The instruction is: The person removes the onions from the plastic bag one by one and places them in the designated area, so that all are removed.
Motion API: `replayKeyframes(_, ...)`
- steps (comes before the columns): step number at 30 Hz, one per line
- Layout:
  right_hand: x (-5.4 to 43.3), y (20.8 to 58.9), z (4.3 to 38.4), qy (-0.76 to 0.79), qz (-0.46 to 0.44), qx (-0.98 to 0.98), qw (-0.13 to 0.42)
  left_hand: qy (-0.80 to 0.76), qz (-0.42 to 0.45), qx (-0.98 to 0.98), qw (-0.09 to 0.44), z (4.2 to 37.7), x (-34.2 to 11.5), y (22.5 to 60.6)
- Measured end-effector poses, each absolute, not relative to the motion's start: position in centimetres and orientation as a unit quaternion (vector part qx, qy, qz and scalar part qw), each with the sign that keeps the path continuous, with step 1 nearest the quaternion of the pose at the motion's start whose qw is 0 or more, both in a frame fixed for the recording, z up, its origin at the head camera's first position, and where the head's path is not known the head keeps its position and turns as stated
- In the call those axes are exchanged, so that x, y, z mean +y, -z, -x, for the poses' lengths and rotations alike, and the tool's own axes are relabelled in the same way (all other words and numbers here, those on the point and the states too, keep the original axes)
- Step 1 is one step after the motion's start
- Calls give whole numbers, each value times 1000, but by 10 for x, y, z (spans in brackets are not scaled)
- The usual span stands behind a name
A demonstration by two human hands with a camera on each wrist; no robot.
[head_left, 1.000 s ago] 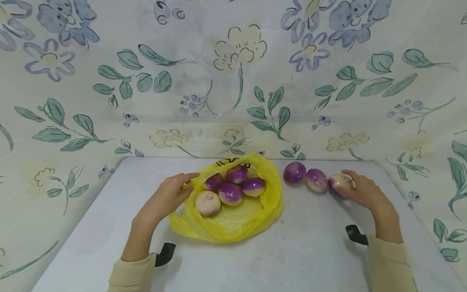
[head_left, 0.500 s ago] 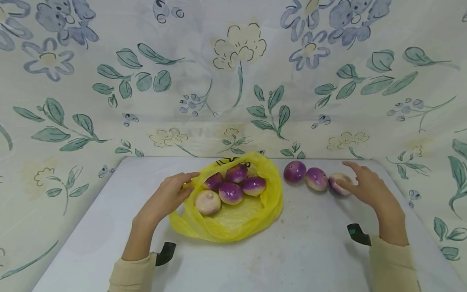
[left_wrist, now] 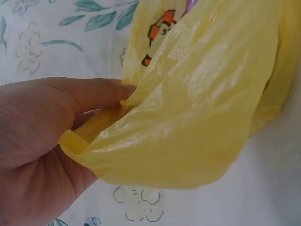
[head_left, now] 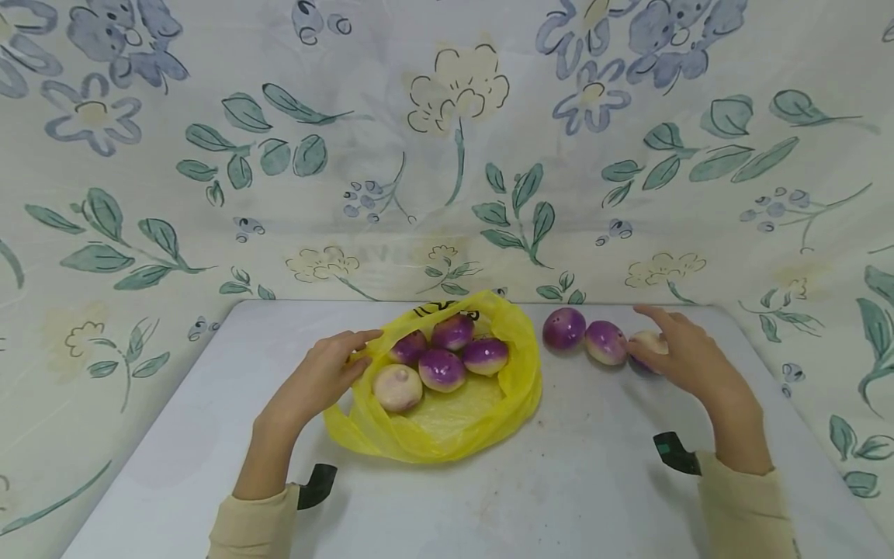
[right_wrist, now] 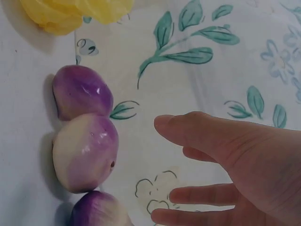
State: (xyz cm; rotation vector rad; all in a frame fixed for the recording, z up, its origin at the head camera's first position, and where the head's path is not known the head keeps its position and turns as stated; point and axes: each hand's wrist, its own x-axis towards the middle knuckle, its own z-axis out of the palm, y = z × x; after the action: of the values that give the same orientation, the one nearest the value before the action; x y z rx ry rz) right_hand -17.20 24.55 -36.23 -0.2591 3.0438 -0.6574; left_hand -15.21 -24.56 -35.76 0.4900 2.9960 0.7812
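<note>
A yellow plastic bag [head_left: 520, 404] stands with its mouth open on the white table, several purple-and-white turnips [head_left: 441, 371] inside it. My left hand [head_left: 317, 376] pinches the bag's left rim; in the left wrist view the thumb and fingers hold the thin film [left_wrist: 183, 136]. To the right of the bag, three more turnips sit in a row: one purple [head_left: 564, 329], a middle one [head_left: 606, 343], and a pale-topped one [head_left: 644, 353]. My right hand [head_left: 694, 353], fingers spread and holding nothing, hovers by the pale-topped turnip and partly covers it in the head view.
The white table [head_left: 559, 497] ends at the back against a floral cloth [head_left: 447, 155]. Dark camera mounts [head_left: 317, 487] stick out from both wrists. Small specks of dirt lie on the table in front of the row.
My right hand lets go of the pale-topped turnip, lifts off to the right, then shifts back left over it. The left hand and bag stay put.
</note>
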Motion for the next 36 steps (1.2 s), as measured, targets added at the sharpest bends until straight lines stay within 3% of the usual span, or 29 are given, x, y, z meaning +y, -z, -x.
replayKeyframes(36,219,369,171,191,107,975,24,-254,-163,953,-2,153,-246,360)
